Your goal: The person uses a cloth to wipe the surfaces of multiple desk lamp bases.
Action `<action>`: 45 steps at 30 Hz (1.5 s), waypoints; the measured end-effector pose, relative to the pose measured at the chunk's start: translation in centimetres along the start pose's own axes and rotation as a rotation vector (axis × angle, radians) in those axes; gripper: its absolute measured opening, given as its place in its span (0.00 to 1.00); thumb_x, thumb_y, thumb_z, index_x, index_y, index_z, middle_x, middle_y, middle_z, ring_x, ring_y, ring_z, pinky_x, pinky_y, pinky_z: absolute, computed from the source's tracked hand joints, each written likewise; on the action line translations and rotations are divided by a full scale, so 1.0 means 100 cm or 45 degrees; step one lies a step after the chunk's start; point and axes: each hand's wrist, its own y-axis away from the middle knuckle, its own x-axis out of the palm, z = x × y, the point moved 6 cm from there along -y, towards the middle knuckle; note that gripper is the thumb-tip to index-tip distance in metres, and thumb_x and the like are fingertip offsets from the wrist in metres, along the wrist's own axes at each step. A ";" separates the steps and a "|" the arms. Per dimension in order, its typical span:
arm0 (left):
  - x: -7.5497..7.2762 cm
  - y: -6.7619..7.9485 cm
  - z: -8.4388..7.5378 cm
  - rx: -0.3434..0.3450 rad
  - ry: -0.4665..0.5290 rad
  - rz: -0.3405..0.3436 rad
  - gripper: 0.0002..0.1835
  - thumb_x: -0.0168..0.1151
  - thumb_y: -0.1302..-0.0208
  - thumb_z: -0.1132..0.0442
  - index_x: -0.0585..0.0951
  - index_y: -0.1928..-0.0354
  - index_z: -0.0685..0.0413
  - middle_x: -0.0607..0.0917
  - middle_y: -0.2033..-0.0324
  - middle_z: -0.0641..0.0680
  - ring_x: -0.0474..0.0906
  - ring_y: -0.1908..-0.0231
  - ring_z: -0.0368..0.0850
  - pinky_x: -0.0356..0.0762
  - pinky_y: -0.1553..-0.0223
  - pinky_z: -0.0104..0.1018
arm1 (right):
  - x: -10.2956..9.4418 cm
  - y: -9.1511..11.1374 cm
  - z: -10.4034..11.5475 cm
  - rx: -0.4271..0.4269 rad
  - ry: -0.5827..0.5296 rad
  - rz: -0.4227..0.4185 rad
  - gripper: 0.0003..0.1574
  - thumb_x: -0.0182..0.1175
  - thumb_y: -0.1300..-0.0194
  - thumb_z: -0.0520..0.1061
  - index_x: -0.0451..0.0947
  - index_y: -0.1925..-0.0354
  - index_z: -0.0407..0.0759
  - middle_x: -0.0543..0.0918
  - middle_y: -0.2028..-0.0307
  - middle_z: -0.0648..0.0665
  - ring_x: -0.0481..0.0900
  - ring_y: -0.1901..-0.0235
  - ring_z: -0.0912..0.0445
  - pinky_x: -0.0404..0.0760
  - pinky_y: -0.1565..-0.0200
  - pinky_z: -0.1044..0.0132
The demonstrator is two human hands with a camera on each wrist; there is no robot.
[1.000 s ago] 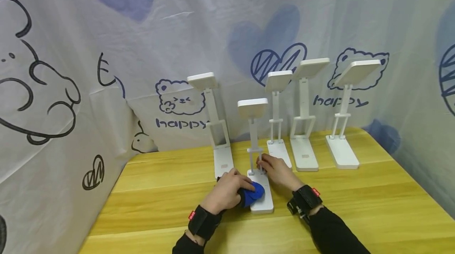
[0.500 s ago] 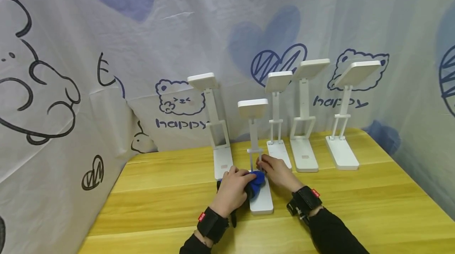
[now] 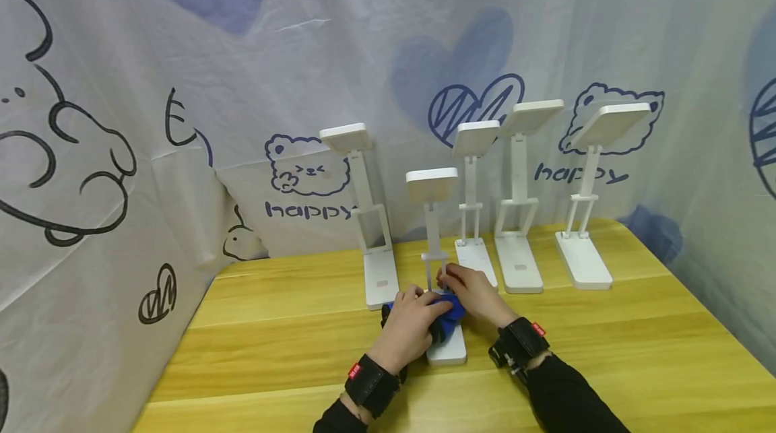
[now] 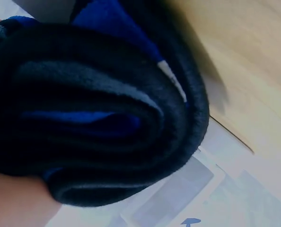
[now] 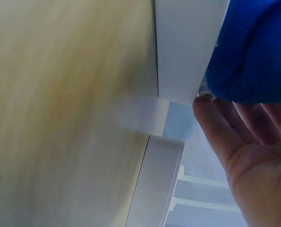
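Observation:
A white folding desk lamp (image 3: 447, 352) stands in front of the others, its flat head raised on a jointed arm. My left hand (image 3: 407, 328) grips a folded blue and black cloth (image 3: 450, 318) and holds it over the rear of the lamp's base. In the left wrist view the cloth (image 4: 107, 113) shows as thick rolled layers with dark edging. At the foot of the lamp's arm, my right hand (image 3: 479, 293) holds the right-hand rod with its fingertips. The right wrist view has the thumb (image 5: 211, 123) at the base's rear corner, and the blue cloth (image 5: 254, 52) hides the fingertips.
One similar white lamp (image 3: 380, 278) stands behind to the left. Behind and to the right are a narrow lamp (image 3: 475, 261), a wider lamp (image 3: 519, 264) and another lamp (image 3: 584, 264). A printed curtain (image 3: 364, 69) hangs behind the wooden table (image 3: 273, 352).
My left hand has moved right and slightly away from me, carrying the cloth from the middle of the base to its rear by the arm. My right hand has stayed in place.

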 end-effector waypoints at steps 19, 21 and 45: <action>-0.009 0.004 -0.004 0.231 0.347 0.175 0.33 0.52 0.57 0.82 0.87 0.56 0.37 0.83 0.51 0.45 0.72 0.47 0.44 0.72 0.48 0.52 | -0.001 -0.002 -0.001 -0.011 -0.007 0.022 0.12 0.48 0.28 0.44 0.78 0.63 0.45 0.80 0.74 0.42 0.69 0.80 0.60 0.69 0.74 0.64; -0.011 0.005 -0.004 0.250 0.398 0.206 0.32 0.52 0.57 0.82 0.87 0.57 0.38 0.83 0.51 0.46 0.72 0.48 0.43 0.72 0.46 0.49 | -0.001 -0.002 -0.001 -0.010 -0.009 0.019 0.11 0.48 0.28 0.44 0.78 0.63 0.45 0.80 0.73 0.42 0.70 0.79 0.59 0.69 0.74 0.62; -0.019 0.010 0.024 0.058 0.298 0.130 0.27 0.53 0.53 0.80 0.89 0.64 0.40 0.85 0.55 0.45 0.75 0.51 0.43 0.75 0.47 0.45 | 0.001 -0.001 -0.003 0.014 -0.039 0.048 0.12 0.46 0.27 0.45 0.77 0.62 0.45 0.79 0.73 0.42 0.70 0.77 0.58 0.70 0.72 0.61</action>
